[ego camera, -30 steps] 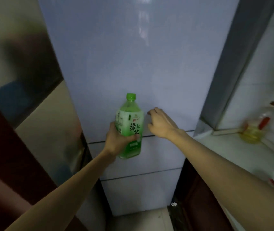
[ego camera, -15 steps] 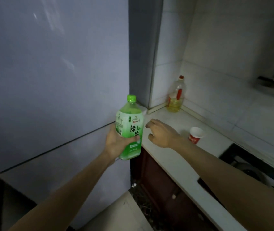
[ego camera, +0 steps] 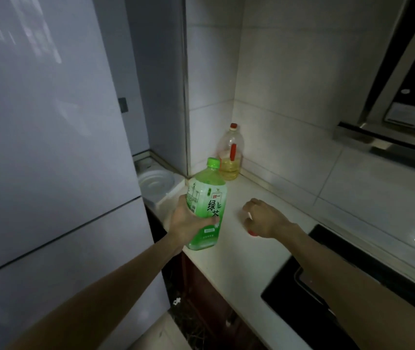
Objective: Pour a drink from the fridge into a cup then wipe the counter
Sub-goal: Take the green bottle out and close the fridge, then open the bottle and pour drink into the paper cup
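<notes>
Since half a second ago the right hand [ego camera: 264,218] has reached the cup [ego camera: 250,232], which then stood clear at its three o'clock, and the left hand [ego camera: 188,223] has brought the green tea bottle [ego camera: 206,198] over the front edge of the counter [ego camera: 239,269]. The cup sits just beside the bottle at its three o'clock, mostly hidden under the right hand's curled fingers, with only a red base and a white sliver showing. The left hand wraps the lower body of the bottle, which is near upright, translucent green and seemingly almost full, its cap on at twelve o'clock
</notes>
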